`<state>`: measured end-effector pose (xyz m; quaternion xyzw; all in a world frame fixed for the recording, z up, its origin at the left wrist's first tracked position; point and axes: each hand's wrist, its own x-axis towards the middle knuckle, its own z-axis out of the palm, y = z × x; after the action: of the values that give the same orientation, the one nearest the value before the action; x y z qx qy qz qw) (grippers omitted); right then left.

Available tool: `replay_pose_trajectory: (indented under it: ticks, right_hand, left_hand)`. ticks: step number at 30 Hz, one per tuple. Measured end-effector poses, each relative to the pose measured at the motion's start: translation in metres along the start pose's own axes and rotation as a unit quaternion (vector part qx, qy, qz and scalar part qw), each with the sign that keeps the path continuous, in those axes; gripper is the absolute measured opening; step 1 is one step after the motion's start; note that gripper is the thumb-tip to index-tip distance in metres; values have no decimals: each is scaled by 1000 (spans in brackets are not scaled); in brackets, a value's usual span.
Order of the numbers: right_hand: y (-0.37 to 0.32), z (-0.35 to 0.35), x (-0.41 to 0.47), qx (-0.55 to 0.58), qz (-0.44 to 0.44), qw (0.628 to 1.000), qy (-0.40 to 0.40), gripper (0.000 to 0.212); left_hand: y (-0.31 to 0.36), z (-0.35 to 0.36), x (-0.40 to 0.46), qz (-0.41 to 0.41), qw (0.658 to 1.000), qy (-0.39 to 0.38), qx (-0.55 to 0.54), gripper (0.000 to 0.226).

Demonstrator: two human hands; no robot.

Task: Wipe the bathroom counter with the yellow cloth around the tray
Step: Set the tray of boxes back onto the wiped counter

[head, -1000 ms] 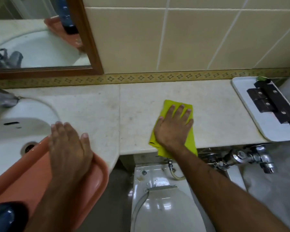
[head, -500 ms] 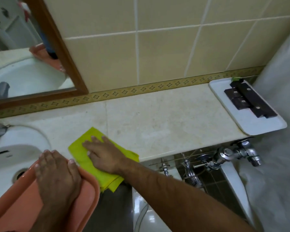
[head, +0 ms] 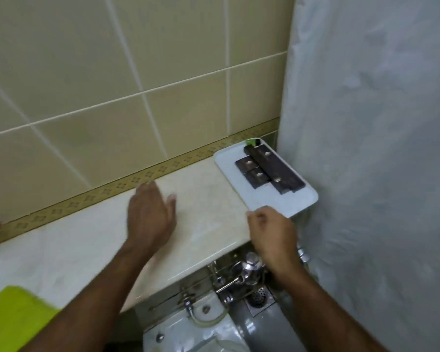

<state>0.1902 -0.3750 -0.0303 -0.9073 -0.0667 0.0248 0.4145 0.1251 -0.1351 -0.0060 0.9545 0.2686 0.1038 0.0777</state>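
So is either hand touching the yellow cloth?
Apart. The head view shows the yellow cloth lying alone at the counter's near-left corner, with both the left hand and right hand well away.

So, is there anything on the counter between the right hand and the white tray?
Nothing visible: the right hand is already at the near corner of the white rectangular plastic tray, with only bare counter beside it.

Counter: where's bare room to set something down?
Free: the counter strip between the left hand and white tray, and the stretch from the left forearm to the yellow cloth. Crowded: the right end, where the tray holds dark boxes and the right hand meets its corner.
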Motion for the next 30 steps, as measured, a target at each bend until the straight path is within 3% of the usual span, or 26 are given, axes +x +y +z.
replay_pose_trajectory:
  ticks: [3,6,8,11,17,20,25,30]
  right_hand:
    - [40,-16,30,105,190,967,134,32]
    - [62,-18,52,265,342,895,112,26]
    - [72,-16,61,316,372,869,87,24]
    - [78,-11,70,270,355,891,77,21]
    - [74,-24,73,69,284,954,61,17]
    - [66,-43,71,38,227,969,92,19]
    - [33,-64,79,-2,155,987,34,24]
    - [-18,-21,94,-80,61,993,-65,23]
  left_hand:
    - [82,32,58,-8,997,-30,-71,49]
    - [132,57,108,-119,976,-71,-165,44]
    - [149,70,135,-191,956,-75,-210,38]
    - [153,87,163,-263,940,-77,-205,30]
    - [130,93,169,-283,932,-70,-214,21]
    - [106,79,141,-281,925,-37,-255,7]
    - [44,37,68,-277,907,40,-314,26]
    - [-36,4,-8,-336,902,43,-268,34]
